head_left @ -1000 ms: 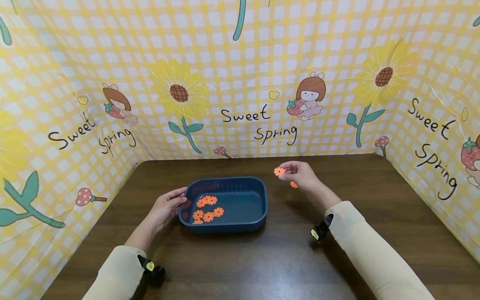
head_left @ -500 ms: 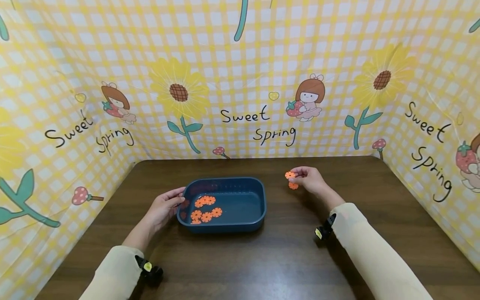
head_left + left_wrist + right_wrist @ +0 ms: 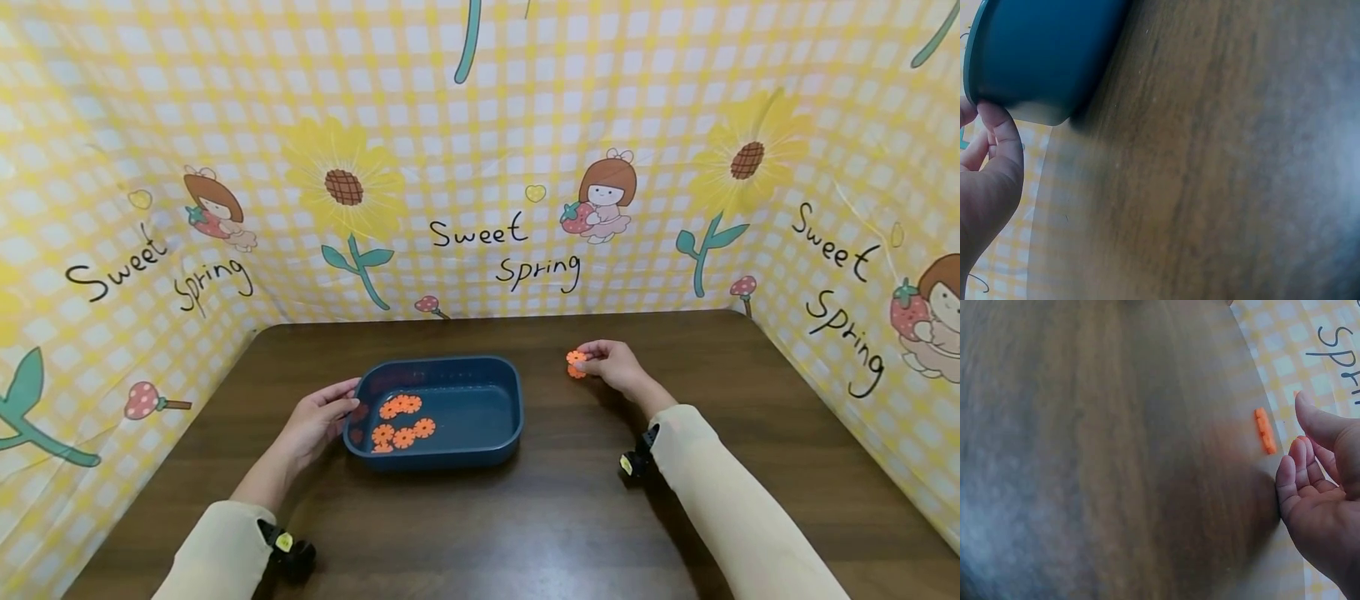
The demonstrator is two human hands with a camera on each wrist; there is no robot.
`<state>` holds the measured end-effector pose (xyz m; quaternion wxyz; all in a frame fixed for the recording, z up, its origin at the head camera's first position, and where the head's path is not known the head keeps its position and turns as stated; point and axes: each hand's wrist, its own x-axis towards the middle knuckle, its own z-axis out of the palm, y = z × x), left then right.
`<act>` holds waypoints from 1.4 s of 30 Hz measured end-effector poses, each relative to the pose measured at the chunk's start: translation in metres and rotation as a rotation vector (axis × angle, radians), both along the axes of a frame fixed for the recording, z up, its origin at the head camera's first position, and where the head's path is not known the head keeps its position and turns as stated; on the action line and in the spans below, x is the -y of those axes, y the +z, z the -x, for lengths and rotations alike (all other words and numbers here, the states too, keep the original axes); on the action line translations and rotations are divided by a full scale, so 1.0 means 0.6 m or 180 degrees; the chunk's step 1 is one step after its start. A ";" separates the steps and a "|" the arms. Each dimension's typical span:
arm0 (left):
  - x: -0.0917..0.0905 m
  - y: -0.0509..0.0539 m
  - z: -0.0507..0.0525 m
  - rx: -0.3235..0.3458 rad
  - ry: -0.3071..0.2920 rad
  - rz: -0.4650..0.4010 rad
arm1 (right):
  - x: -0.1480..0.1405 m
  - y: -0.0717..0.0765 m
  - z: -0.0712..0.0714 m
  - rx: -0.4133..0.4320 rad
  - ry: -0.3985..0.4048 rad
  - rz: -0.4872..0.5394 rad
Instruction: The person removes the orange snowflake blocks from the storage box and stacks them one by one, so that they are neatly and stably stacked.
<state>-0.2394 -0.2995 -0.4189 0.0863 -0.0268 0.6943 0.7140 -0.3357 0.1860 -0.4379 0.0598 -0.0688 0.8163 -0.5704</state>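
My left hand (image 3: 318, 421) pinches the left rim of a dark blue rectangular tub (image 3: 480, 454) with thumb and fingers. The tub's outer wall (image 3: 1041, 56) fills the upper left of the left wrist view. Inside lie several orange flower-shaped plastic discs (image 3: 405, 437), grouped toward its left side. To the right of the tub, my right hand (image 3: 615, 365) pinches an orange flower disc (image 3: 576, 357) between thumb and fingers. A second disc (image 3: 1264, 431) is on the table just below it, seen edge-on in the right wrist view. Whether the two discs touch I cannot tell.
The brown wooden table (image 3: 450, 533) extends around the tub. A yellow checked cloth (image 3: 480, 125) printed with flowers and lettering hangs behind the table and along both sides. Black cameras are strapped at both wrists (image 3: 637, 462).
My right hand has moved right and lower with its disc, which now overlaps the disc on the table in the head view. The left hand keeps its hold on the tub.
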 end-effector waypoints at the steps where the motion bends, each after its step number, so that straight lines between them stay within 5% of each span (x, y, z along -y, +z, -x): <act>1: 0.000 0.001 0.001 0.0007 0.0007 0.0010 | 0.000 -0.001 0.000 0.0008 0.0000 -0.0007; 12: 0.001 0.000 0.000 0.0027 0.0029 -0.0039 | 0.000 -0.002 0.001 0.0029 -0.0064 -0.0284; 42: -0.001 0.004 -0.001 0.0015 0.0035 -0.0010 | 0.002 -0.006 -0.001 0.0010 -0.0027 -0.0369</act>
